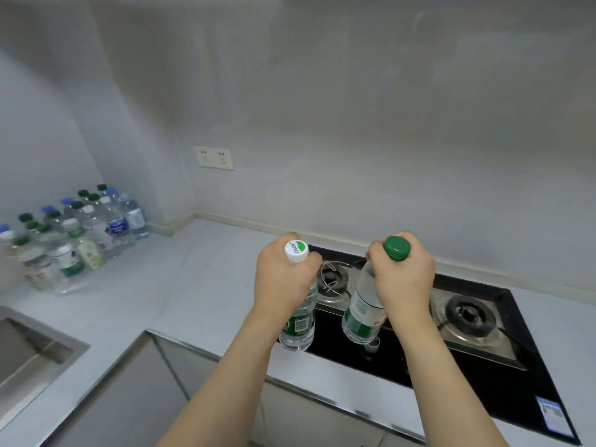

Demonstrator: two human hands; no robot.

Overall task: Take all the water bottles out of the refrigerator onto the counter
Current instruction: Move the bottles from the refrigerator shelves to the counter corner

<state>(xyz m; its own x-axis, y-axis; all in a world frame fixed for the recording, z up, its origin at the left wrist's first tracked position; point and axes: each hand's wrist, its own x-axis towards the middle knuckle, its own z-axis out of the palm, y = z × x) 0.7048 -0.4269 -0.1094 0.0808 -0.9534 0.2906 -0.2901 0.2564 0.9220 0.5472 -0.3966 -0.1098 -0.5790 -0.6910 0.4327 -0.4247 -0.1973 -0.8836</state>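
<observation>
My left hand [283, 279] grips the neck of a clear water bottle with a white cap [298, 327] and a green label. My right hand [403, 279] grips the neck of a second clear water bottle with a green cap [362, 311]. Both bottles hang upright in the air above the front left part of the black gas stove [419, 375]. Several water bottles [77, 240] with green, blue and white caps stand grouped on the pale counter [180, 285] at the far left, against the wall. The refrigerator is not in view.
A steel sink [29, 356] is set into the counter at the lower left. The stove has two burners [467, 314]. A wall socket [213, 157] sits above the counter's back edge. Grey cabinet fronts [135, 391] run below the counter.
</observation>
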